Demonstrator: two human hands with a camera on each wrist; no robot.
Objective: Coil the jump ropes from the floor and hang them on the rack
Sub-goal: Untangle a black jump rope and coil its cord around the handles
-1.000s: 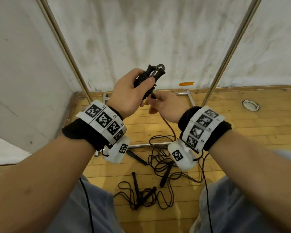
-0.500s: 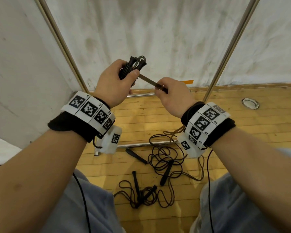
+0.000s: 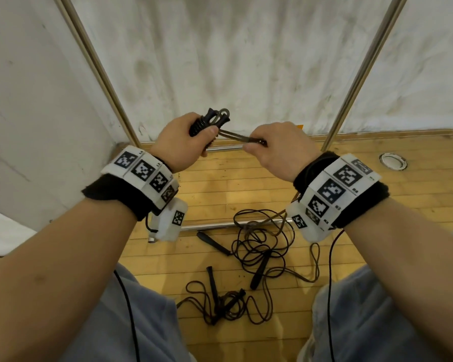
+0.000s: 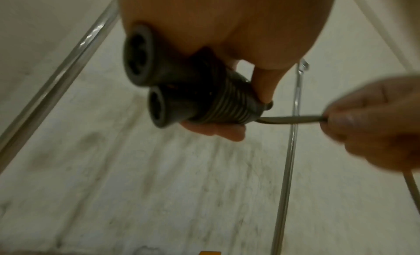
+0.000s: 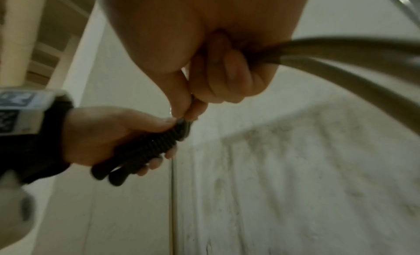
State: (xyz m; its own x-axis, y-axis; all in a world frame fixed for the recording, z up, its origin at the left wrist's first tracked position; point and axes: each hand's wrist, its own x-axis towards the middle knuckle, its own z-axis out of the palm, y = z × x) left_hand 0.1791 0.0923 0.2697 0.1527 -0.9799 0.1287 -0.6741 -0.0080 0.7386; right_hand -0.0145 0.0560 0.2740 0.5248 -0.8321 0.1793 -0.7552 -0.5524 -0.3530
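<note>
From the head view, my left hand [image 3: 178, 142] grips two black ribbed jump-rope handles [image 3: 207, 124] wound with brown cord [image 3: 236, 135]; my right hand [image 3: 280, 150] pinches that cord taut. More tangled ropes [image 3: 259, 252] lie on the wooden floor [image 3: 377, 218], between the steel rack's poles [image 3: 361, 71].

Left wrist: handle ends [image 4: 156, 90], fingers curled round them.

Right wrist: cord [image 5: 341, 48] running through my closed fist.

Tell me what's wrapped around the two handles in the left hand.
Tight turns of rope wind around both black handles held by the left hand. Fingers and palm cover the handles' far side, so the winding there is hidden.
</note>
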